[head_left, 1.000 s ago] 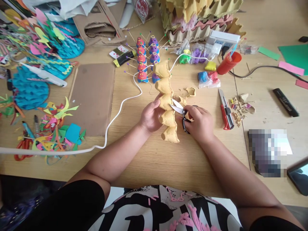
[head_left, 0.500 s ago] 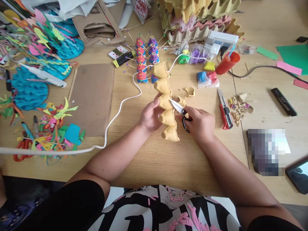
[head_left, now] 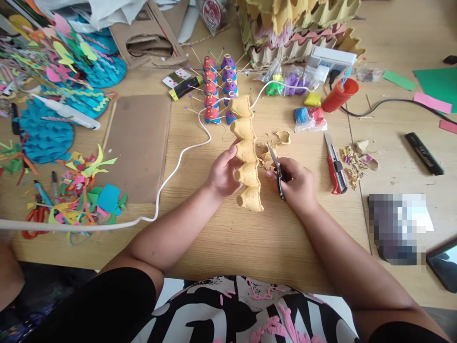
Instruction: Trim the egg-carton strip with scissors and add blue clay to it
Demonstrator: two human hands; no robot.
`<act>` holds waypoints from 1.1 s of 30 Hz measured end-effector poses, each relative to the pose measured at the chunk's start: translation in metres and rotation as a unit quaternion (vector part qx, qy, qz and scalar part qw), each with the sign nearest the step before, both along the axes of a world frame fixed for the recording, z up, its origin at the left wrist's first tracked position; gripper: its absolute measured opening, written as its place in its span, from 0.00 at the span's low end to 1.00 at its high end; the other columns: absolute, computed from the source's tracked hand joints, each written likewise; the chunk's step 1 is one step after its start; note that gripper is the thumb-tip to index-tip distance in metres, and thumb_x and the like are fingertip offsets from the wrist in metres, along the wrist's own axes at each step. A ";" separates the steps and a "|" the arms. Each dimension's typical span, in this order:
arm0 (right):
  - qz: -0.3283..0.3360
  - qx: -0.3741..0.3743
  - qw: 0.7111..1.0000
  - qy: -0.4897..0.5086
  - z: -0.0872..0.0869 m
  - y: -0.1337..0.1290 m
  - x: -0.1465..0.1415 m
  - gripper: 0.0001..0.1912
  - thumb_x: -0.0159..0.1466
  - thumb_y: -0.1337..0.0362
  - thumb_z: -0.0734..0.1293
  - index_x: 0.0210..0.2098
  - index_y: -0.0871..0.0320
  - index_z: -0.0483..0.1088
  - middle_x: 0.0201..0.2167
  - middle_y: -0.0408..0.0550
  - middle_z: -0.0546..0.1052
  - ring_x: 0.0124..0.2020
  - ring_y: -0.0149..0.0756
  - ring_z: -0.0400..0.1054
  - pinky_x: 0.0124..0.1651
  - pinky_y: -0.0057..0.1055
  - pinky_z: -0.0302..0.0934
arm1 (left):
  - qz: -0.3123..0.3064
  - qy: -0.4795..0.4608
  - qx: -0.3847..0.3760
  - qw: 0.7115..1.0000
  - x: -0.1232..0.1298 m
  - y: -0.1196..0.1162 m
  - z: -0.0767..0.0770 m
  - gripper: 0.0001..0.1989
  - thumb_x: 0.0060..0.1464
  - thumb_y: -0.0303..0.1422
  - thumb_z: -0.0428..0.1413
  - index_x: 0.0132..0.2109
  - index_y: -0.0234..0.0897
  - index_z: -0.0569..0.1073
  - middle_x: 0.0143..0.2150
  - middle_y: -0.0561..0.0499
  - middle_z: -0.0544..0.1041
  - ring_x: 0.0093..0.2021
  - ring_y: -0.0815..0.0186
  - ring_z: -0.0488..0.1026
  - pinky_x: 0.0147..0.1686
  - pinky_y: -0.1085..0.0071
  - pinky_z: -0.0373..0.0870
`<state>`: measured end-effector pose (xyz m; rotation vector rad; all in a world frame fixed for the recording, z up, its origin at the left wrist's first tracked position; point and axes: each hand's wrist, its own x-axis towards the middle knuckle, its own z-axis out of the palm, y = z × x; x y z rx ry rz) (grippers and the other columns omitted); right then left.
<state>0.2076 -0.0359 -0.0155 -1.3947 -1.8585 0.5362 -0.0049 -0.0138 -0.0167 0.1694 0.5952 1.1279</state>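
Note:
A yellow egg-carton strip (head_left: 248, 175) with several cups stands lengthwise over the middle of the table. My left hand (head_left: 225, 172) grips its left side, thumb on top. To the right, my right hand (head_left: 298, 183) is closed round the black handles of the scissors (head_left: 273, 155), whose blades point up and left, apart from the strip. Cut carton scraps (head_left: 283, 137) lie just beyond the blades. Past the strip's far end are two rows of painted cups with faces and pins, one row red (head_left: 211, 114), the other purple (head_left: 230, 87).
A white cable (head_left: 183, 151) crosses the left side near a cardboard sheet (head_left: 137, 147). Paper scraps (head_left: 102, 166) lie farther left. On the right are a red cutter (head_left: 333, 166), a red cup (head_left: 339, 95) and a black marker (head_left: 424, 153). Egg trays (head_left: 293, 55) are stacked at the back.
The scissors have moved off the strip to the right, and their blades have turned more upright. My left hand still holds the strip, whose near end has shifted slightly left.

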 end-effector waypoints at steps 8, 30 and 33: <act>0.137 0.159 0.968 -0.135 0.003 -0.005 -0.002 0.14 0.72 0.56 0.65 0.47 0.56 0.79 0.32 0.49 0.81 0.33 0.41 0.73 0.39 0.36 0.60 | 0.019 -0.022 -0.006 1.000 0.000 -0.001 0.009 0.24 0.71 0.49 0.52 0.65 0.45 0.77 0.37 0.47 0.86 0.39 0.53 0.87 0.43 0.60 0.83; 0.068 0.132 0.958 -0.243 -0.002 0.001 0.004 0.12 0.72 0.58 0.69 0.49 0.55 0.81 0.35 0.49 0.85 0.36 0.42 0.75 0.40 0.37 0.56 | 0.065 -0.030 0.027 0.997 -0.003 0.006 0.017 0.21 0.68 0.50 0.53 0.54 0.43 0.81 0.32 0.48 0.83 0.33 0.55 0.83 0.39 0.58 0.81; 0.066 0.131 0.960 -0.239 -0.004 0.001 0.004 0.12 0.71 0.57 0.70 0.49 0.55 0.82 0.35 0.49 0.85 0.36 0.41 0.75 0.40 0.36 0.56 | 0.073 -0.012 0.026 0.997 -0.002 0.007 0.017 0.21 0.69 0.49 0.52 0.54 0.44 0.82 0.32 0.49 0.83 0.35 0.55 0.83 0.40 0.58 0.81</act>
